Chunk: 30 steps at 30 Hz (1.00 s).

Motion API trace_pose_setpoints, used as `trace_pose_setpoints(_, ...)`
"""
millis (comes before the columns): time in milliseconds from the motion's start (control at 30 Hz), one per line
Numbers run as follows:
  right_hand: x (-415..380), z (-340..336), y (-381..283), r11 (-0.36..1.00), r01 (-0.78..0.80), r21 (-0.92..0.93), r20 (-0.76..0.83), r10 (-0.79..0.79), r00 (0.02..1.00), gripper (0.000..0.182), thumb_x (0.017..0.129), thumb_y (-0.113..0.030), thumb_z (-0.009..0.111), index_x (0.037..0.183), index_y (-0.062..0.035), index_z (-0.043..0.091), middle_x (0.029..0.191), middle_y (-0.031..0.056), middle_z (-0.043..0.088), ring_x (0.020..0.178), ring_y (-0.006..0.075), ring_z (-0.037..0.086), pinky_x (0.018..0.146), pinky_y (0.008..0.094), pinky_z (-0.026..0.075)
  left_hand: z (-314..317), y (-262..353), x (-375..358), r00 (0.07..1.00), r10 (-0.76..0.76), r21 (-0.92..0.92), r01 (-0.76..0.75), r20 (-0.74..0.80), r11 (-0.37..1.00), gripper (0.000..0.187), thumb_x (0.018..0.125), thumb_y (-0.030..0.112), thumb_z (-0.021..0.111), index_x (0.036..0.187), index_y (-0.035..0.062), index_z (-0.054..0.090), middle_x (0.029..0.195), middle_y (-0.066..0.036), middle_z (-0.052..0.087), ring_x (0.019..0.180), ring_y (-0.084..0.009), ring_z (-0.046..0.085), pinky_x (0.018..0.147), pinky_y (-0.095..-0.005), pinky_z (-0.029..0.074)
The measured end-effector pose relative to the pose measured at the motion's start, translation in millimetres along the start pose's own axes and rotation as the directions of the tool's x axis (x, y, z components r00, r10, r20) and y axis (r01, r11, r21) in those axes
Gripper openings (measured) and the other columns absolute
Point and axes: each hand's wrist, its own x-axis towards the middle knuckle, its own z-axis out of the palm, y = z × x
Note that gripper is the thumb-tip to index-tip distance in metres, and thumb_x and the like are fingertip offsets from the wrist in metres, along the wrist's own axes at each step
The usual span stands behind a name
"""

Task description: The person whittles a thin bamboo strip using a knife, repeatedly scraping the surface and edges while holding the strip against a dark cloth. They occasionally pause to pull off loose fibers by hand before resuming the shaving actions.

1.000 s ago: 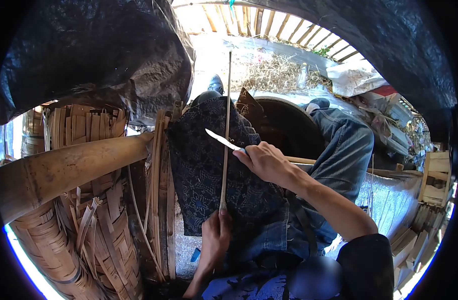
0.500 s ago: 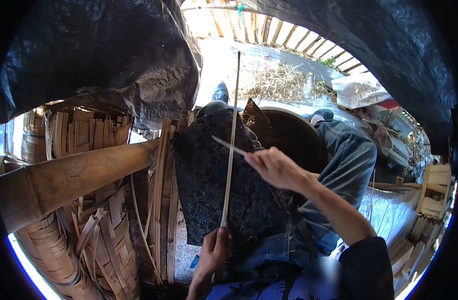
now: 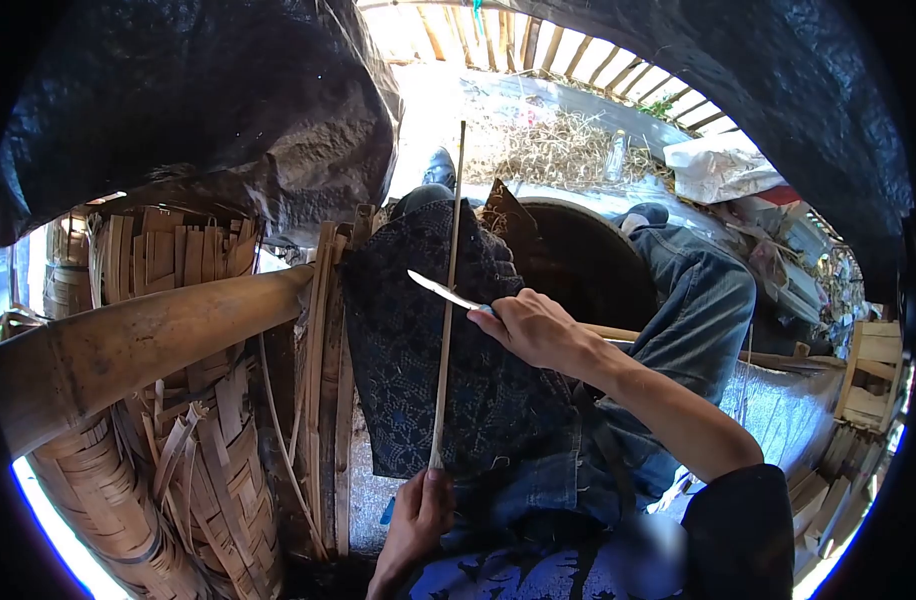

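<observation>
My left hand (image 3: 421,512) grips the lower end of a long thin bamboo strip (image 3: 444,370), which points away from me over my lap. My right hand (image 3: 540,328) is closed round the handle of a knife (image 3: 443,291). Its pale, slightly curved blade crosses the strip about midway along, pointing left. Beneath the strip, a dark patterned cloth (image 3: 408,400) covers my left thigh and knee. The far tip of the strip reaches past the cloth, over the bright ground.
A thick bamboo pole (image 3: 148,345) juts in from the left, above woven bamboo baskets (image 3: 218,480). Dark plastic sheeting (image 3: 198,100) hangs overhead. Between my legs is a dark round vessel (image 3: 578,255). Shavings (image 3: 548,150) and a clear bottle (image 3: 615,157) lie farther out.
The far end of the bamboo strip has swung left and nearer. My right hand and the knife have shifted a little left, and the blade shows more broadly. My left hand keeps its grip, slightly lower.
</observation>
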Motion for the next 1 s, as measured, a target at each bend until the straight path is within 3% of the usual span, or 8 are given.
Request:
trace_pose_setpoints(233,7.0,5.8,-1.2,1.000,-0.019,-0.013,-0.064,0.018,0.998,0.050,0.095,-0.037,0.049,0.057,-0.0028,0.048,0.050,0.0201,0.050,0.045,0.0358,0.053,0.045,0.0448,0.041,-2.3,-17.2,-10.6,0.999,0.030,0.030,-0.029,-0.019,0.999,0.036,0.099,0.034,0.039,0.083,0.0035,0.049,0.057,0.003,0.038,0.046,-0.0056,0.037,0.043,-0.0223,0.029)
trace_pose_setpoints(433,35.9,1.6,19.2,0.997,0.038,-0.073,-0.131,-0.047,0.990,0.041,0.095,-0.024,0.051,0.060,-0.0027,0.048,0.048,0.0185,0.047,0.042,0.0338,0.051,0.043,0.0463,0.037,-9.5,-51.4,-45.3,0.826,0.563,0.384,-0.526,0.018,0.759,0.031,0.096,0.032,0.045,0.109,0.0040,0.052,0.079,-0.004,0.051,0.072,-0.0137,0.050,0.060,-0.0283,0.042)
trace_pose_setpoints(533,48.4,-4.9,25.7,0.999,0.015,-0.040,-0.141,-0.021,0.990,0.042,0.096,-0.022,0.048,0.060,-0.0011,0.049,0.047,0.0184,0.046,0.040,0.0323,0.050,0.040,0.0434,0.035,-16.7,-46.5,-56.1,0.995,-0.083,-0.161,0.090,0.052,0.983,0.029,0.096,0.027,0.047,0.112,0.0038,0.050,0.080,-0.003,0.051,0.068,-0.0120,0.048,0.056,-0.0269,0.041)
trace_pose_setpoints(600,53.4,-3.2,32.6,1.000,0.022,-0.013,-0.135,-0.023,0.991,0.046,0.097,-0.025,0.045,0.058,-0.0003,0.048,0.046,0.0182,0.046,0.039,0.0313,0.050,0.040,0.0428,0.034,-22.6,-78.8,-56.1,0.771,0.633,0.447,-0.593,0.074,0.670,0.027,0.096,0.027,0.049,0.110,0.0037,0.050,0.074,0.000,0.049,0.060,-0.0084,0.043,0.051,-0.0244,0.037)
trace_pose_setpoints(633,50.9,-7.4,27.9,0.999,0.028,-0.018,-0.138,-0.030,0.990,0.046,0.097,-0.025,0.045,0.058,-0.0003,0.048,0.046,0.0182,0.046,0.039,0.0313,0.050,0.040,0.0428,0.034,-21.0,-73.3,-56.8,0.766,0.639,0.445,-0.597,0.070,0.667,0.027,0.096,0.027,0.049,0.110,0.0037,0.050,0.074,0.000,0.049,0.060,-0.0084,0.043,0.051,-0.0244,0.037)
trace_pose_setpoints(700,38.8,-12.3,12.9,0.986,-0.115,0.117,-0.037,0.120,0.992,0.051,0.098,-0.028,0.042,0.057,0.0000,0.047,0.048,0.0196,0.047,0.040,0.0336,0.050,0.042,0.0444,0.035,-18.2,-57.5,-59.8,0.999,0.022,-0.201,-0.029,-0.037,0.979,0.026,0.096,0.029,0.049,0.105,0.0047,0.052,0.067,0.001,0.047,0.054,-0.0070,0.040,0.047,-0.0227,0.033)
trace_pose_setpoints(933,6.6,-0.4,14.7,0.999,-0.007,0.038,-0.103,0.011,0.995,0.057,0.097,-0.036,0.043,0.053,-0.0013,0.046,0.044,0.0195,0.047,0.038,0.0337,0.051,0.039,0.0427,0.039,-34.0,-34.6,-15.8,0.973,-0.192,-0.106,0.206,0.129,0.973,0.030,0.098,0.028,0.042,0.095,-0.0002,0.051,0.070,-0.008,0.056,0.062,-0.0132,0.056,0.051,-0.0275,0.043)
trace_pose_setpoints(1000,7.4,1.8,14.0,0.999,-0.013,0.044,-0.099,0.018,0.995,0.054,0.097,-0.034,0.044,0.054,-0.0011,0.046,0.046,0.0205,0.046,0.040,0.0359,0.049,0.041,0.0441,0.037,-34.7,-40.6,11.9,0.980,0.171,-0.014,-0.171,0.100,0.985,0.030,0.098,0.028,0.044,0.092,-0.0004,0.053,0.070,-0.007,0.057,0.062,-0.0128,0.057,0.055,-0.0271,0.045)
